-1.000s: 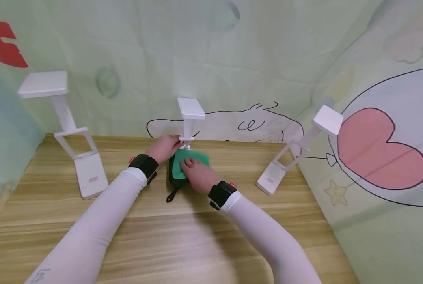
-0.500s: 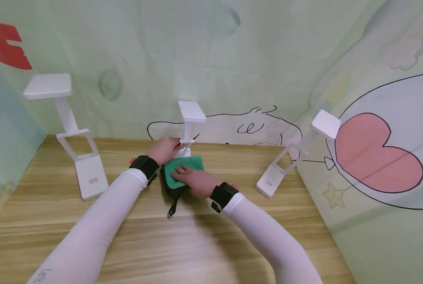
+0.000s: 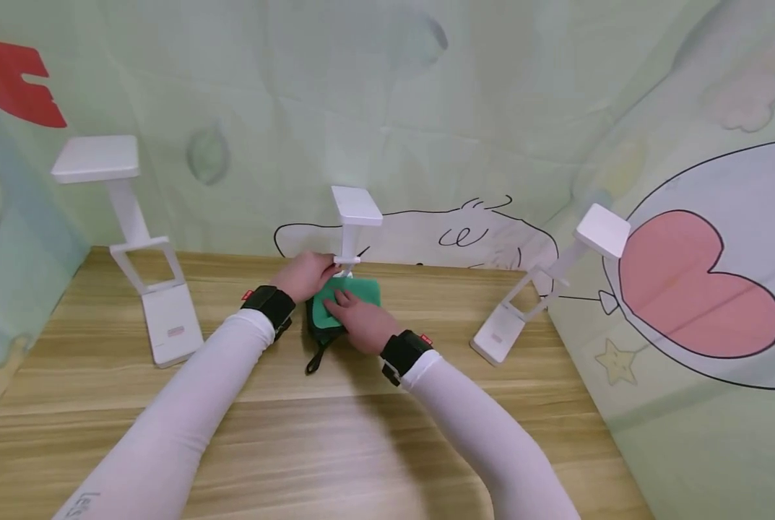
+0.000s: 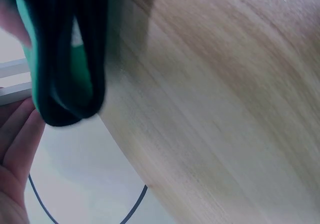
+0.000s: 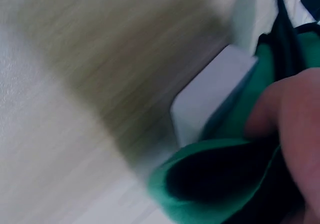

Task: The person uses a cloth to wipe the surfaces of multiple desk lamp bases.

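Near the back wall in the head view, my left hand grips the white middle desk lamp at its lower stem. Fingers of that hand show against a white lamp bar in the left wrist view. My right hand holds a green cloth with black edging and a black loop over the lamp's base. In the right wrist view, bent fingers lie on the folded cloth. A white edge of the base sticks out beside it; the cloth hides the rest.
A larger white desk lamp stands at the left of the wooden table. Another white desk lamp stands at the right, its head tilted. A printed fabric wall surrounds the back and sides.
My right hand slid the cloth toward me along the lamp's base, then back toward the wall. My left hand stayed on the stem. The head view shifted slightly.
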### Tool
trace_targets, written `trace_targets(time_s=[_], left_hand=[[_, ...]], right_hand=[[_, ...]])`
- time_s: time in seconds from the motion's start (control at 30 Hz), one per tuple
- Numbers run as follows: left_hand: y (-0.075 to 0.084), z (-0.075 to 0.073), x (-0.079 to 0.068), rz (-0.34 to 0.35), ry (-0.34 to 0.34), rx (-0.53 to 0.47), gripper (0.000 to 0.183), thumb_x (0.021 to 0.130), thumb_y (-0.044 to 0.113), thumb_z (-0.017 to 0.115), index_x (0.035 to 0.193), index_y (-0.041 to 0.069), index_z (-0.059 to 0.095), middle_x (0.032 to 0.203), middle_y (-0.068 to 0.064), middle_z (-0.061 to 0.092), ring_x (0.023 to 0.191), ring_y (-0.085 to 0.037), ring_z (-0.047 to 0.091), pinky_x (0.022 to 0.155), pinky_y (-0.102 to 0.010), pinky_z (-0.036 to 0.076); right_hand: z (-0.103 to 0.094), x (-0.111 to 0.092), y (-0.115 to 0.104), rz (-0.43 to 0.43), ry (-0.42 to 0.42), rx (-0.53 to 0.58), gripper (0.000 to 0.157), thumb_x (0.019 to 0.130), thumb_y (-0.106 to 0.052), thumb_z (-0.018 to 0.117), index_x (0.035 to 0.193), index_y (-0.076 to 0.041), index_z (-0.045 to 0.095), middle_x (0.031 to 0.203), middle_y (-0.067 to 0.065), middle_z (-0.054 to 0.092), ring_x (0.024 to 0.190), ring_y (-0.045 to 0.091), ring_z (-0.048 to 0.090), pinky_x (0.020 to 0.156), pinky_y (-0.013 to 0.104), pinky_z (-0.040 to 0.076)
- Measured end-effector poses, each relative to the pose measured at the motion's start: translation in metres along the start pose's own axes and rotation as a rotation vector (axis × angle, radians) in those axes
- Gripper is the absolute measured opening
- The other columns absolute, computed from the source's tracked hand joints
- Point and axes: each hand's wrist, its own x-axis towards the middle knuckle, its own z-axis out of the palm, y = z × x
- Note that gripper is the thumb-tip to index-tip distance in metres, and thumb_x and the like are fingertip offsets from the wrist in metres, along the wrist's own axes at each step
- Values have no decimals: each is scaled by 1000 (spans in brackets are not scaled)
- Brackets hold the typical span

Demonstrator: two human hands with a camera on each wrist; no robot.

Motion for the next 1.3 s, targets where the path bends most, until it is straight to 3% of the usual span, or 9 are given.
trace_targets(time_s=[0.17, 0.33, 0.6, 0.73, 0.9, 1.13, 1.3], left_hand=[[0, 1, 0, -19, -11, 0, 15, 99, 16, 62, 98, 2, 67, 89, -14, 71, 79, -24, 67, 68, -43, 57], [-3, 2, -1, -15, -2, -6, 15, 99, 15, 62, 102, 1, 67, 94, -15, 72, 86, -26, 68, 73, -43, 58], [-5, 0, -3, -24, -12, -47, 14, 100, 15, 60, 102, 3, 66, 92, -13, 72, 82, -23, 67, 70, -42, 56], [-3, 0, -3, -19, 5, -47, 12, 100, 14, 61, 99, 3, 65, 89, -12, 72, 80, -24, 67, 70, -44, 56], [0, 3, -2, -3, 8, -40, 13, 100, 15, 61, 101, 3, 65, 91, -13, 72, 82, -26, 68, 71, -45, 56], [0, 5, -1, -23, 12, -20, 13, 100, 15, 61, 102, 2, 64, 92, -15, 72, 83, -28, 68, 71, -46, 57], [1, 3, -1, -51, -6, -21, 14, 100, 16, 60, 103, 3, 64, 93, -15, 72, 83, -26, 68, 72, -45, 57]], right_hand=[[-21, -23, -22, 1, -94, -65, 53, 97, -6, 58, 148, -11, 45, 147, 18, 46, 133, 31, 41, 100, 38, 47], [-28, -35, -32, -55, -156, -57, 52, 100, -9, 55, 150, -19, 43, 151, 15, 41, 136, 31, 37, 96, 37, 50], [-15, -12, -10, -126, -125, 146, 75, 88, 11, 51, 155, -16, 31, 157, 17, 28, 142, 32, 23, 104, 38, 43], [-13, 4, 2, -76, -80, 164, 75, 89, 10, 54, 155, -15, 31, 158, 16, 27, 143, 30, 23, 109, 39, 38], [-8, 8, 8, -1, -52, 46, 68, 93, 3, 56, 155, -15, 33, 156, 17, 31, 138, 32, 33, 102, 40, 45], [-13, -6, 3, 78, -118, 12, 59, 100, -6, 54, 155, -14, 32, 155, 22, 31, 136, 38, 35, 103, 45, 45], [-17, -22, -1, 83, -148, -17, 59, 100, -5, 53, 155, -16, 33, 154, 20, 33, 135, 35, 37, 101, 43, 47]])
